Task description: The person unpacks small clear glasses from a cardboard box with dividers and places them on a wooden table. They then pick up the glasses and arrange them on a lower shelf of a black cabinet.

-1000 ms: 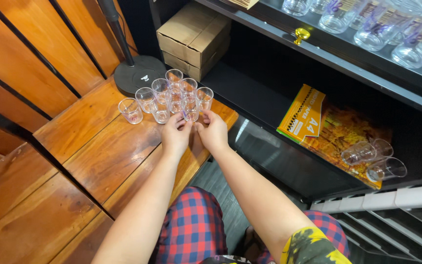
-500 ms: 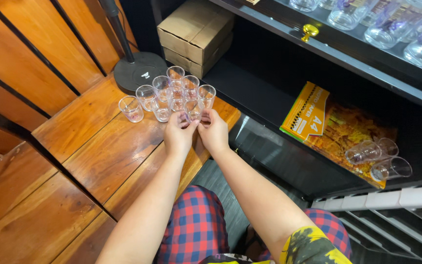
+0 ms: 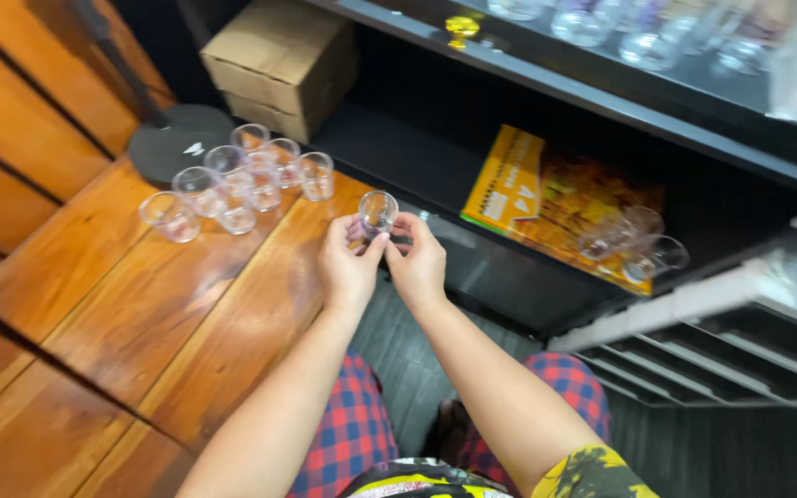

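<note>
Small round clear glass [image 3: 378, 211] between fingers [image 3: 373, 249]

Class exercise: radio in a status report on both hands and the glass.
Left hand and right hand both grip one small clear glass. Held above wooden floor. Glass cluster apart, left.

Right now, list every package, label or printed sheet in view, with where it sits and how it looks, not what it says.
Cardboard box: on the lower shelf at the back left, behind the cluster of glasses; plain brown, rectangular, closed.
Printed packet: lying flat on the same dark shelf to the right of the hands; orange and yellow, rectangular, with two clear glasses on its right end.
No screens or signs show.
</note>
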